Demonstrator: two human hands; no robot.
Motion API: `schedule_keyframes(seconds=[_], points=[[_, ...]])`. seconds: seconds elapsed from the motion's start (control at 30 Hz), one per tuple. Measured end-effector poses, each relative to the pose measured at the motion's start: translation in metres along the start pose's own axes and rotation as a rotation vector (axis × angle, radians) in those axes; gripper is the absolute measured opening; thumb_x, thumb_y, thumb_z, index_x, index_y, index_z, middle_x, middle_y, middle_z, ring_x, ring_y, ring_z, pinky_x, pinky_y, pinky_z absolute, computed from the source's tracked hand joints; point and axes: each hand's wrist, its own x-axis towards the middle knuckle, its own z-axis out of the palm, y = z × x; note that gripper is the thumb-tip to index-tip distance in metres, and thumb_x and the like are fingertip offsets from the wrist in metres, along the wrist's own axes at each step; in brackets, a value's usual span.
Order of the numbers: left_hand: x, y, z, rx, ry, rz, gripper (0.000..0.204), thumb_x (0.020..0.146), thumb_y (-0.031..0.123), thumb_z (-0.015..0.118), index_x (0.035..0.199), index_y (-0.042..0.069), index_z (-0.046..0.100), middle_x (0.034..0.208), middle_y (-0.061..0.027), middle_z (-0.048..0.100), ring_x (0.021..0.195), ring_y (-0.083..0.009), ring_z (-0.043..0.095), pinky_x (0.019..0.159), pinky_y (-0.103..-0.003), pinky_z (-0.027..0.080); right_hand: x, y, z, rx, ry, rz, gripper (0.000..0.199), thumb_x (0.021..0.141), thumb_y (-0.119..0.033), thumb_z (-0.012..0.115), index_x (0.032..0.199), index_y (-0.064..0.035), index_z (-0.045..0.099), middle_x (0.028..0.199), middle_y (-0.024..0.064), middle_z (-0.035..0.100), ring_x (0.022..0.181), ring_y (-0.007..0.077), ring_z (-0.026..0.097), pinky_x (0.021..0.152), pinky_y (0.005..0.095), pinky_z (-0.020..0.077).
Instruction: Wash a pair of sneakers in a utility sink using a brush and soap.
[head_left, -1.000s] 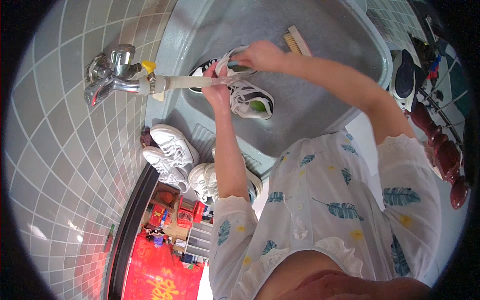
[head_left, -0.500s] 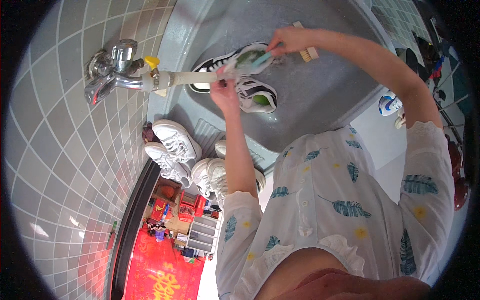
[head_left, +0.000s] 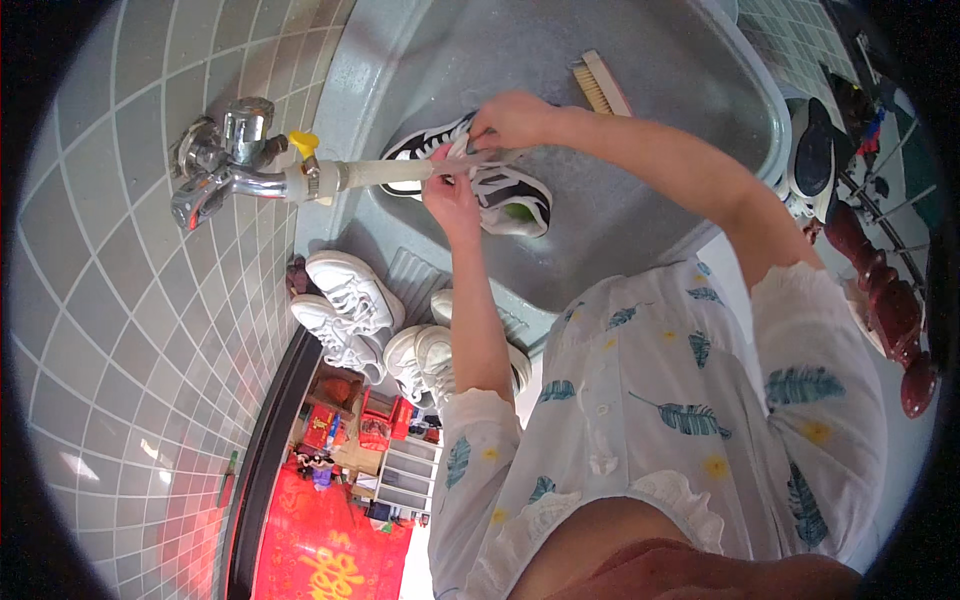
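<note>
Both hands are busy over the grey stone sink, working on a black-and-white sneaker that lies in the basin just beyond the tap's hose. The left hand is closed on something small at the shoe's upper, most likely the tongue or a lace, though the fingers cover it and I cannot tell exactly which. The right hand reaches in from the far side, its fingers pinched shut on a pale strip that runs across the shoe, looking like a lace or an insole edge. The two hands are almost touching, with the shoe's opening between them.

A chrome tap juts from the tiled wall, carrying a yellow handle and a pale hose clamped to its spout. The hose crosses in front of the sneaker's toe end and hides part of it. A wooden scrubbing brush rests in the basin behind the right hand, well apart from the shoe.

On the ribbed ledge beside the basin sit white sneakers, a pair nearest the wall and another pair partly hidden behind the left forearm. At the far rim another dark shoe sits on the sink's edge, next to a dark red turned-wood post.
</note>
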Motion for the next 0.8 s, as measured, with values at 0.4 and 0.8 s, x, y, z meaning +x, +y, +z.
schedule_keyframes(seconds=[0.4, 0.8], points=[[0.009, 0.004, 0.0, 0.016, -0.036, 0.009, 0.027, 0.088, 0.005, 0.06, 0.111, -0.006, 0.054, 0.101, -0.0111, 0.06, 0.091, -0.0165, 0.058, 0.082, -0.027, 0.046, -0.026, -0.003, 0.013, 0.033, 0.107, 0.078, 0.024, 0.083, -0.029, 0.06, 0.104, -0.0212, 0.069, 0.089, 0.0101, 0.068, 0.082, 0.0307, 0.065, 0.072, 0.0432, 0.0502], [0.009, 0.005, -0.006, -0.005, -0.008, -0.051, 0.025, 0.086, 0.01, 0.064, 0.105, -0.005, 0.058, 0.099, -0.0101, 0.058, 0.088, -0.0165, 0.056, 0.079, -0.028, 0.045, -0.045, 0.007, -0.007, -0.292, 0.162, -0.017, 0.028, 0.084, -0.029, 0.059, 0.11, -0.0237, 0.065, 0.068, 0.0105, 0.064, 0.065, 0.0302, 0.064, 0.059, 0.0431, 0.0497]])
